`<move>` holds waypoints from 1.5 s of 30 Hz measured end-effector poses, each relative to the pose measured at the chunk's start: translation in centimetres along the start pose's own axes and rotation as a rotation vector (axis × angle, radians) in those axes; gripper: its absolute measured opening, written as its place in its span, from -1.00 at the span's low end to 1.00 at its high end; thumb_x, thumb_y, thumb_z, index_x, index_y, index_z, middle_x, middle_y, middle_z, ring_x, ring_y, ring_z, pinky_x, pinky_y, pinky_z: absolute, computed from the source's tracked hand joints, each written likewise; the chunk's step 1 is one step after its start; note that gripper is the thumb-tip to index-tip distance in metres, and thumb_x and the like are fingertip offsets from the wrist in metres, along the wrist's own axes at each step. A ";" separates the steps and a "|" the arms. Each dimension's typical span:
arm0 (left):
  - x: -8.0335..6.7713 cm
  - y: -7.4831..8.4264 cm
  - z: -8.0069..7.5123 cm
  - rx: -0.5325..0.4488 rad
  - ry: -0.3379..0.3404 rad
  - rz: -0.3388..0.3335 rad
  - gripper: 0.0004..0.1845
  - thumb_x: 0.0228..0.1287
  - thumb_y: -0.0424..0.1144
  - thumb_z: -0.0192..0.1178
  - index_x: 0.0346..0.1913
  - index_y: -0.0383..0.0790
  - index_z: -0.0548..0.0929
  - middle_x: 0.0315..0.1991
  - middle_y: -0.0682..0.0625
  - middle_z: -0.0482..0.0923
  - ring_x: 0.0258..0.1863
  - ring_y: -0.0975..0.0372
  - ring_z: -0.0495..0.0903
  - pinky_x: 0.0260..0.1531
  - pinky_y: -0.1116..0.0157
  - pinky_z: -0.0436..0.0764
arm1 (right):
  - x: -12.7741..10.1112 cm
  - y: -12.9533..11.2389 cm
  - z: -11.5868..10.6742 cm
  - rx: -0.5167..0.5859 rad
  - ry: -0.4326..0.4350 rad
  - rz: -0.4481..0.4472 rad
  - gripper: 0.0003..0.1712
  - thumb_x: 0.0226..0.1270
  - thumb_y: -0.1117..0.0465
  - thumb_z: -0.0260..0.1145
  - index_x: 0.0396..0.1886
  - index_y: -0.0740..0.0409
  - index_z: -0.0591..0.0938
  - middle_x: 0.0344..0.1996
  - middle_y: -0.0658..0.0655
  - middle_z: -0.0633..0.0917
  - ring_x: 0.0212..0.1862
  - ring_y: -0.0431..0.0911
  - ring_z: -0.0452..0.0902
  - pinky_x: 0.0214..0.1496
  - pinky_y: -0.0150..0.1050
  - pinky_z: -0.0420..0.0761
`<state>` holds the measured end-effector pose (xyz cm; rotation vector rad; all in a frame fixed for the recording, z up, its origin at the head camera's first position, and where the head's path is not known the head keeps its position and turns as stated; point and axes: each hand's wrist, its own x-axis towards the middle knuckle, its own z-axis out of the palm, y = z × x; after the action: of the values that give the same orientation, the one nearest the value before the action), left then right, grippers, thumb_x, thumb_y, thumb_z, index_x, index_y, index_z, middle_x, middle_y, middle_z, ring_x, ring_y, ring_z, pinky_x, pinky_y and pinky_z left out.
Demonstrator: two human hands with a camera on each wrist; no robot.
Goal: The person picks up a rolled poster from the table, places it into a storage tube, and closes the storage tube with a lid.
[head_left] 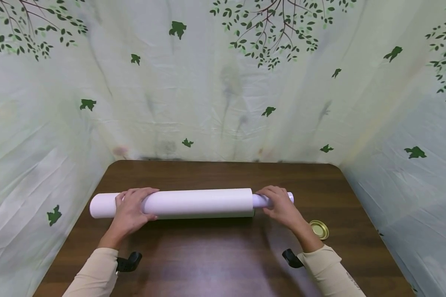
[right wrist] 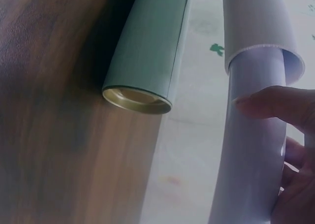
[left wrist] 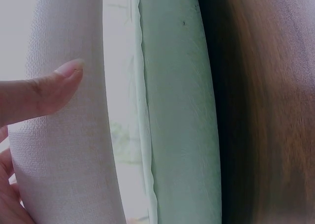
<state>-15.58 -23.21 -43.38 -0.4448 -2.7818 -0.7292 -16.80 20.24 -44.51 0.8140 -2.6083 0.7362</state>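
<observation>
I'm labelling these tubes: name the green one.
The gold-rimmed tube, which neither hand grips. The wide white tube is in the left hand; the narrow lavender tube, partly inside it, is in the right hand.

Hand (left wrist: 39, 98) grips pale roll (left wrist: 69, 160), seemingly above green tube (left wrist: 182, 111).

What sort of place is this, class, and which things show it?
Probably a screened-off work space: a brown table, leaf-printed sheeting on three sides, and a white roll held above the table.

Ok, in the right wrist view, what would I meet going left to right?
Wooden tabletop → green tube → slim pale-purple tube → right hand.
</observation>
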 end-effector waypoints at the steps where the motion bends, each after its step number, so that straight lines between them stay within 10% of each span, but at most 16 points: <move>1: 0.0 0.0 0.0 0.001 0.002 0.002 -0.26 -0.35 -0.34 0.60 0.09 -0.23 0.58 0.05 -0.26 0.57 0.06 -0.14 0.36 0.08 -0.22 0.03 | 0.1 0.0 0.1 0.004 -0.002 -0.005 -0.47 -0.22 0.46 0.56 -0.12 0.18 0.66 -0.16 0.14 0.68 -0.05 0.10 0.56 -0.03 0.06 0.38; 45: -0.2 0.1 0.2 -0.005 0.025 0.015 -0.26 -0.37 -0.34 0.61 0.07 -0.23 0.59 0.03 -0.26 0.58 0.06 -0.14 0.37 0.09 -0.22 0.03 | -0.1 -1.4 -1.4 0.076 -0.001 0.014 -0.42 -0.18 0.36 0.62 -0.03 0.21 0.66 -0.07 0.15 0.62 0.00 0.11 0.52 0.02 0.13 0.48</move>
<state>-15.37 -23.04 -43.59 -0.4533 -2.7507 -0.7340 -15.68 20.08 -42.89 0.8180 -2.6035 0.8435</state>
